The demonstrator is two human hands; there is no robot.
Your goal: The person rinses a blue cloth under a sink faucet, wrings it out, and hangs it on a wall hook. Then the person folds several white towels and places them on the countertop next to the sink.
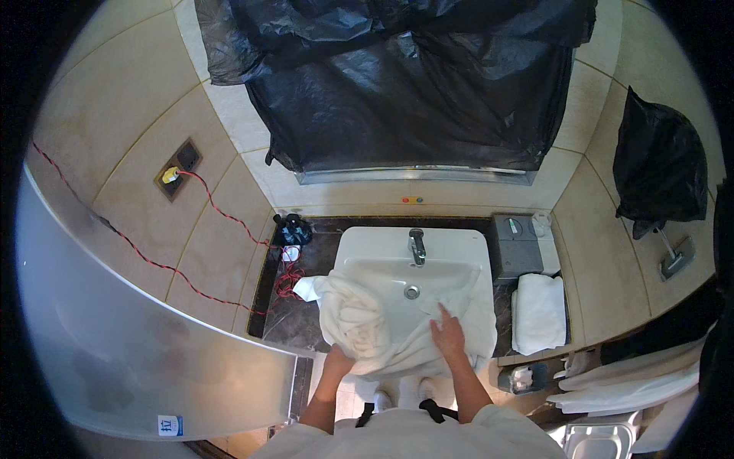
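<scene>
A white towel lies bunched over the left front of the white washbasin. A flatter part of it stretches along the front rim toward the right. At the near left edge of the bundle, my left hand is closed on the towel, its fingertips partly hidden by cloth. My right hand rests over the flatter part near the right front of the basin. Its index finger points out and the thumb is spread; the other fingers are hard to make out. A chrome faucet stands behind the drain.
A folded white towel and a grey box sit on the counter's right. Red cord coils at left, near a dark bundle. Black plastic covers the mirror. A frosted panel stands left; a bin is below right.
</scene>
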